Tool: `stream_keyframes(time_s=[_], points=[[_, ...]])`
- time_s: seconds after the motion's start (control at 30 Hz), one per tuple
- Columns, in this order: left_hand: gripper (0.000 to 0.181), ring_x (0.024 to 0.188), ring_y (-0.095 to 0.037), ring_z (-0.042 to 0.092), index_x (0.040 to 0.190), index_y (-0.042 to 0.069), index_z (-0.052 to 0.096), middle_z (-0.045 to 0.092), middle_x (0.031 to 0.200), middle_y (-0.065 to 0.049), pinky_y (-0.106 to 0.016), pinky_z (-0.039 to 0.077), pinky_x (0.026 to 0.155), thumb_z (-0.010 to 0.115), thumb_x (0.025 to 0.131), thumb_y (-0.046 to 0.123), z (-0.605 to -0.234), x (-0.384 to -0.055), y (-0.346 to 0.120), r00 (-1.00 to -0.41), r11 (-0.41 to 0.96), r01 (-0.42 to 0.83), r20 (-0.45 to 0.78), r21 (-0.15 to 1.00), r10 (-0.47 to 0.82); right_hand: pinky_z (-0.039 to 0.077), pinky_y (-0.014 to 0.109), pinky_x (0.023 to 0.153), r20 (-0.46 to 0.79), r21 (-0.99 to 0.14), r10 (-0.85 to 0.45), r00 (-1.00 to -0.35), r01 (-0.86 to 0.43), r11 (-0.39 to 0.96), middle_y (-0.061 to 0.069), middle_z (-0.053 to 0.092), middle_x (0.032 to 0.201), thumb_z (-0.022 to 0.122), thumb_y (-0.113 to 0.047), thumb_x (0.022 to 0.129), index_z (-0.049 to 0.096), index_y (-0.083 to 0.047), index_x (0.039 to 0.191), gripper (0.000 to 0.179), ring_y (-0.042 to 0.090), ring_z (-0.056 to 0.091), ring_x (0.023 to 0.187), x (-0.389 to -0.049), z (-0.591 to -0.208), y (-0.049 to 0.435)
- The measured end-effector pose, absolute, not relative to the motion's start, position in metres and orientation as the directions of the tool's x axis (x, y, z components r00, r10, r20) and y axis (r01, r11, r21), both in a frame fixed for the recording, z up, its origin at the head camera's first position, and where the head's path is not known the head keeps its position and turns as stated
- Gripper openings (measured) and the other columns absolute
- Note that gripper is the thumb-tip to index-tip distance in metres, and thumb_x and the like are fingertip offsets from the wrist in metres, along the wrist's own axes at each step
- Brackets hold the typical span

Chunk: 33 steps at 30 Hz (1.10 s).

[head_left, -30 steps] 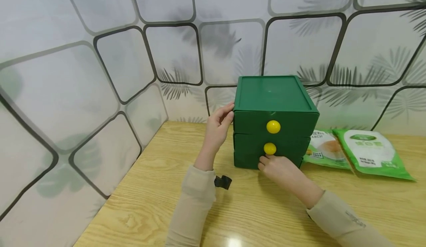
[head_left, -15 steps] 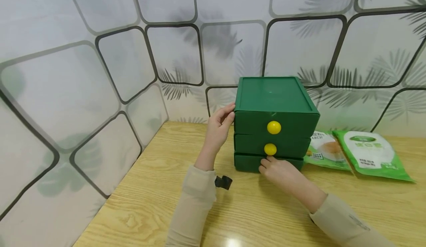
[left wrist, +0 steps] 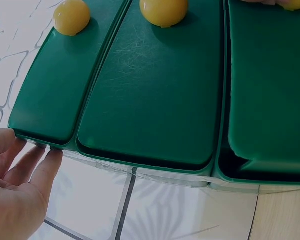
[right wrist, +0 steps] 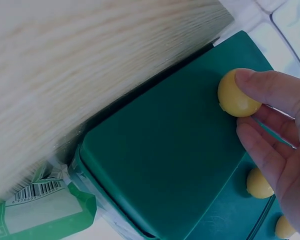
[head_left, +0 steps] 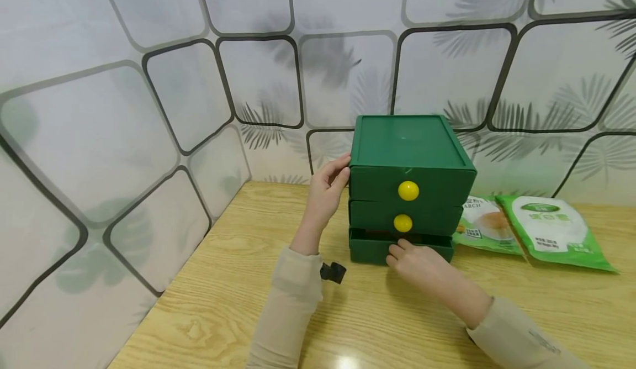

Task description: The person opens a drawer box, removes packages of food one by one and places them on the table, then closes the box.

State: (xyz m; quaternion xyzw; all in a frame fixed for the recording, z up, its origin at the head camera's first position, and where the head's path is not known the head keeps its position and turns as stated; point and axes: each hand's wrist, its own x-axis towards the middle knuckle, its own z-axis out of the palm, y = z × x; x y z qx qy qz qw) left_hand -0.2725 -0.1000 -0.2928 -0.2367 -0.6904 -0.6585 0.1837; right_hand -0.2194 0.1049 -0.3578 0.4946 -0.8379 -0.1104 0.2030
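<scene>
A green cabinet with three stacked drawers stands on the wooden table. Its bottom drawer is pulled partway out, leaving a dark gap above its front; the upper two are closed. In the right wrist view, my right hand pinches that drawer's yellow knob between thumb and fingers. My left hand rests against the cabinet's upper left edge, fingertips along its side. Above the right hand are the middle knob and the top knob, also yellow.
Right of the cabinet lie a starch bag and a green-and-white bag. A small black object lies beside the left sleeve. A patterned wall covering rises behind the table.
The bottom drawer has slid out toward me, with my right hand moving along on its knob. My left hand has stayed at the cabinet's side.
</scene>
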Motion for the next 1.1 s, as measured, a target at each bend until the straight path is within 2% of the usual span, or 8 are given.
stream_keyframes(time_s=[0.3,0.53,0.8,1.1], points=[[0.032,0.115,-0.025,0.044,0.121,-0.010,0.047,0.043,0.129,-0.018,-0.029,0.042,0.088,0.044,0.092,0.003,-0.278,-0.257,-0.098,-0.839,0.024,0.541,0.538,0.840,0.088,0.037,0.018,0.047,0.217,0.371,-0.882,-0.419,-0.800,0.472,0.003,0.048,0.072,0.071,0.004,0.068,0.057,-0.007,0.072,0.018,0.015,0.039,0.064,-0.211,-0.356,0.105],[0.033,0.114,-0.017,0.045,0.122,-0.005,0.050,0.045,0.130,-0.011,-0.025,0.042,0.088,0.047,0.092,0.010,-0.290,-0.269,-0.100,-0.834,0.026,0.548,0.544,0.836,0.086,0.037,0.019,0.048,0.224,0.391,-0.893,-0.391,-0.803,0.450,0.002,0.049,0.073,0.071,0.001,0.069,0.058,-0.008,0.074,0.016,0.015,0.040,0.065,-0.206,-0.358,0.106],[0.033,0.114,-0.017,0.046,0.122,-0.004,0.050,0.045,0.129,-0.010,-0.027,0.042,0.088,0.047,0.092,0.010,-0.291,-0.271,-0.100,-0.830,0.025,0.555,0.552,0.831,0.083,0.038,0.020,0.050,0.220,0.391,-0.909,-0.355,-0.821,0.415,0.001,0.049,0.073,0.071,-0.001,0.069,0.059,-0.008,0.074,0.015,0.014,0.040,0.064,-0.198,-0.356,0.107],[0.031,0.115,-0.024,0.044,0.120,-0.011,0.048,0.043,0.129,-0.018,-0.029,0.042,0.089,0.044,0.092,0.002,-0.276,-0.254,-0.097,-0.843,0.031,0.536,0.532,0.844,0.081,0.039,0.018,0.048,0.198,0.394,-0.923,-0.329,-0.836,0.382,0.000,0.050,0.072,0.071,-0.001,0.068,0.061,-0.010,0.075,0.015,0.013,0.044,0.064,-0.189,-0.356,0.108]])
